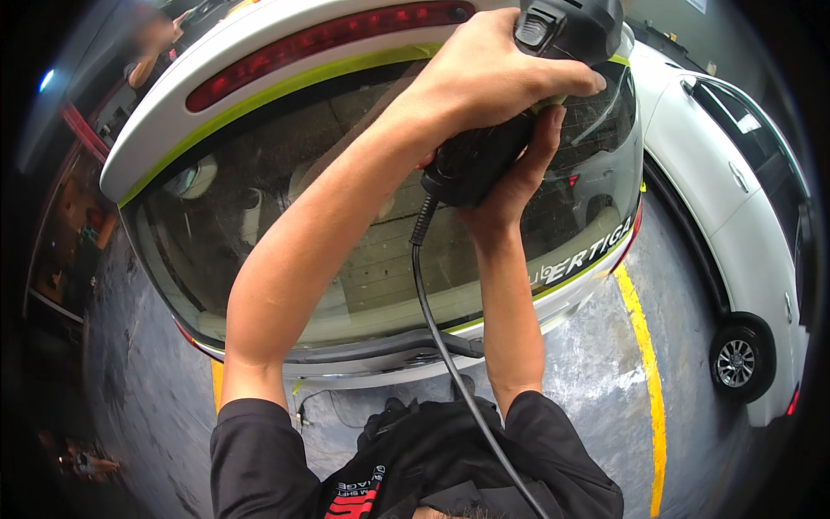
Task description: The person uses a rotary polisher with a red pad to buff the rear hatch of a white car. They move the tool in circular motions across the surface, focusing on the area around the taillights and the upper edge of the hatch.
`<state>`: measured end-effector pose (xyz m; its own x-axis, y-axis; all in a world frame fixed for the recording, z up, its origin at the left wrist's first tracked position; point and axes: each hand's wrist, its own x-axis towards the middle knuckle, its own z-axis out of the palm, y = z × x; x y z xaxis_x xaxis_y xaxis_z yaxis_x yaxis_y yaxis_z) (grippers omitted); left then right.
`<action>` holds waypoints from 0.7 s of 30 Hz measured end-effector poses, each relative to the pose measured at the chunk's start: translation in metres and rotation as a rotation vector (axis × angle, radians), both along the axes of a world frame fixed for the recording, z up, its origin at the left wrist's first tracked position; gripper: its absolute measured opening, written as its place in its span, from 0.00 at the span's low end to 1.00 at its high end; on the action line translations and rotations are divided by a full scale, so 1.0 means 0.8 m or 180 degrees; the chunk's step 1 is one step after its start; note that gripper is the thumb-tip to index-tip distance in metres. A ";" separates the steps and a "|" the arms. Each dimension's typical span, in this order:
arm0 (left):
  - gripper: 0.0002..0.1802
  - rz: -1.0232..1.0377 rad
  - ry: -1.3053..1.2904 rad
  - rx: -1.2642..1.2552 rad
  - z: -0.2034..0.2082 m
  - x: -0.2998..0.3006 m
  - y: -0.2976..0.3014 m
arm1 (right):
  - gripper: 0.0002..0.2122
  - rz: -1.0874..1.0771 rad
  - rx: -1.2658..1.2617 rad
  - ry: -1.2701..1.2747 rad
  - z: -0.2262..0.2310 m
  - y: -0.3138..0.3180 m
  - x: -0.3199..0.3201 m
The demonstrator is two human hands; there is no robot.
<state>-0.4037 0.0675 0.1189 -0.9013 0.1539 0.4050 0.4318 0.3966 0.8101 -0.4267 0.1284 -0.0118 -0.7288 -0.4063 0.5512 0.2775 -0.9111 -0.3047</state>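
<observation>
Both my hands grip a black corded polisher (486,157) at the upper right of a white car's rear window (346,251). My left hand (493,73) is closed over the front of the tool by its black head, with the thumb stretched along it. Lower down, my right hand (517,177) wraps round the body from the right side. The black cord (425,294) leaves the tool's rear end and hangs down past my chest. The polisher's working face is hidden, so I cannot tell whether it touches the glass.
Yellow-green masking tape (285,82) borders the glass below a red brake light (328,48). A rear wiper (415,348) lies along the bottom. Another white car (735,173) stands at the right, past a yellow floor line (641,355). Another person (147,65) is at the far left.
</observation>
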 end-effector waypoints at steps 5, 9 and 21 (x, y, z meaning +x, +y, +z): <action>0.29 0.0310 0.0309 -0.0094 -0.015 0.009 -0.012 | 0.41 -0.0309 0.0238 0.0444 -0.025 -0.013 0.004; 0.28 0.0533 0.0354 -0.0032 -0.024 0.036 -0.039 | 0.41 -0.0550 0.0537 0.0851 -0.037 -0.039 0.017; 0.43 0.0882 0.0477 0.0746 -0.087 0.159 -0.153 | 0.37 -0.0048 0.0883 0.1202 -0.058 -0.126 0.100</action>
<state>-0.2764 -0.0550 0.0491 -0.8239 -0.1994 0.5305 0.4546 0.3264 0.8287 -0.3466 0.0275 -0.0583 -0.5049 -0.5667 0.6510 0.0877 -0.7840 -0.6145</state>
